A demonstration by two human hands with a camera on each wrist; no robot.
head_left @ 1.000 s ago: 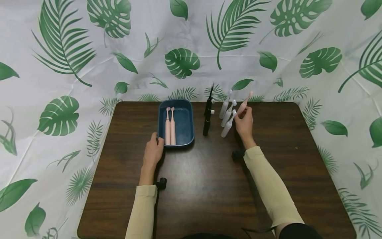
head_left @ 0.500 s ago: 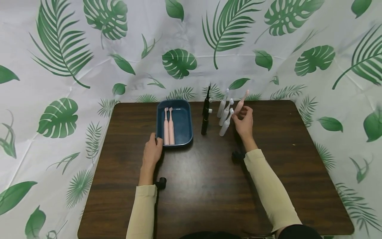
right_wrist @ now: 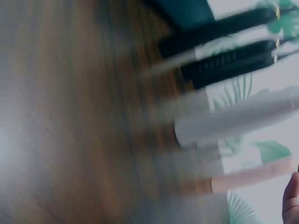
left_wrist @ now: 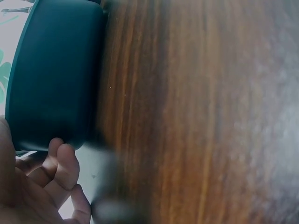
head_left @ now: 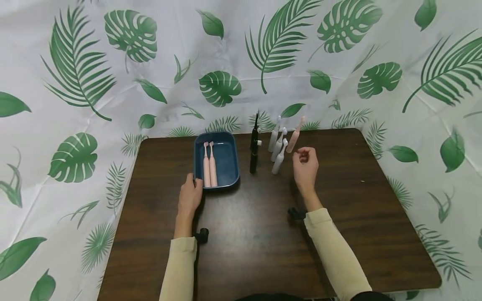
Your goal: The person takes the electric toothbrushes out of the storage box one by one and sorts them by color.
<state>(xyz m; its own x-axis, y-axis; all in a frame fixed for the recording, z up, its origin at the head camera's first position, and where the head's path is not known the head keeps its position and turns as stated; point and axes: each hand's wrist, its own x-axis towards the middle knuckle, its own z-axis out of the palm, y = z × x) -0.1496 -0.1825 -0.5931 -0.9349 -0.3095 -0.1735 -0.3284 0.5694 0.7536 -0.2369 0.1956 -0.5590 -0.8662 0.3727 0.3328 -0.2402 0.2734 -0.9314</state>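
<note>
My left hand (head_left: 190, 194) grips the near left corner of a dark blue tray (head_left: 228, 169); its thumb and fingers are at the wall in the left wrist view. Two pink electric toothbrushes (head_left: 213, 172) lie side by side in the tray. My right hand (head_left: 306, 170) hovers just in front of an upright pink electric toothbrush (head_left: 292, 142), apart from it, with fingers loosely curled and nothing in them. Left of that brush stand three white electric toothbrushes (head_left: 278, 160). Two black electric toothbrushes (head_left: 254, 161) stand between these and the tray.
Everything is on a dark wooden table (head_left: 248, 242). A white cloth with green leaves (head_left: 165, 50) hangs right behind its back edge. The standing brushes are close together near that edge. A black wrist camera (head_left: 297, 214) sits on my right wrist.
My right hand has let go of the pink toothbrush, which stands upright, and has drawn back towards me. My left hand stays on the tray. The head view has shifted slightly.
</note>
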